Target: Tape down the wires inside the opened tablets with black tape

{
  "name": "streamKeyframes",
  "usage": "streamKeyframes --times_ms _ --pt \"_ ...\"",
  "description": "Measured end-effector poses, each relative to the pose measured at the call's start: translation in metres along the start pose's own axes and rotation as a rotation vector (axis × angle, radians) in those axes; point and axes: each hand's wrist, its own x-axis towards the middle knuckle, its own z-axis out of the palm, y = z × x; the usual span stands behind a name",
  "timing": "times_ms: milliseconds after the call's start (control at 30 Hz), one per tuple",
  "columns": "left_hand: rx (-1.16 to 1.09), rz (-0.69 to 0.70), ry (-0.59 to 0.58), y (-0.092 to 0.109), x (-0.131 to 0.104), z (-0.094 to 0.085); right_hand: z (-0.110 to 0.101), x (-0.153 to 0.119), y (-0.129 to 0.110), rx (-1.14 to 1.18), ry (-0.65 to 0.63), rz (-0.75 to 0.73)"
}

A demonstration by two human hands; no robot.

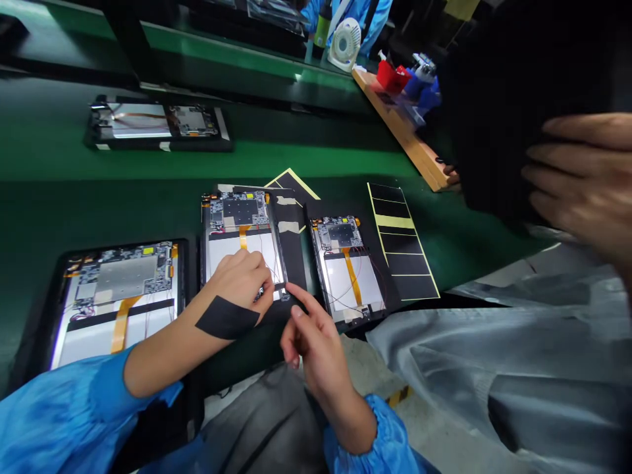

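An opened tablet (pixel 244 237) lies in the middle of the green belt, showing its circuit board, white battery and orange flex cable. My left hand (pixel 241 280) rests on its lower right corner with fingers curled, pinching something small there. A black tape strip (pixel 227 318) sticks to my left wrist. My right hand (pixel 309 329) is just right of it, index finger pointing at the tablet's bottom corner, the other fingers folded.
More opened tablets lie at left (pixel 118 289), right (pixel 348 266) and far back (pixel 158 125). A sheet of black strips (pixel 402 243) lies to the right. Another person's hand (pixel 582 178) holds a black sheet at upper right. A wooden board (pixel 409 141) carries small bins.
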Motion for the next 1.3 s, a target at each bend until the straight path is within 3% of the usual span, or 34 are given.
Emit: streamKeyframes --times_ms 233,467,667,833,1000,1300 --pt "0.079 -0.025 -0.105 0.003 0.007 -0.020 0.002 -0.005 0.001 -0.415 -0.010 -0.064" --pt "0.128 -0.047 -0.209 0.006 0.013 -0.024 0.003 -0.005 -0.006 -1.185 -0.014 -0.320" --pt "0.127 -0.059 -0.321 0.007 0.020 -0.031 0.005 -0.004 -0.012 -1.402 -0.049 -0.412" --pt "0.119 -0.074 -0.282 0.004 0.019 -0.031 0.006 -0.001 -0.019 -1.663 -0.097 -0.381" --pt "-0.023 -0.160 -0.282 -0.001 0.013 -0.028 0.005 0.001 -0.024 -1.686 -0.114 -0.379" --pt "-0.195 -0.132 -0.347 -0.006 0.014 -0.031 -0.003 0.009 -0.022 -1.247 0.028 -0.611"
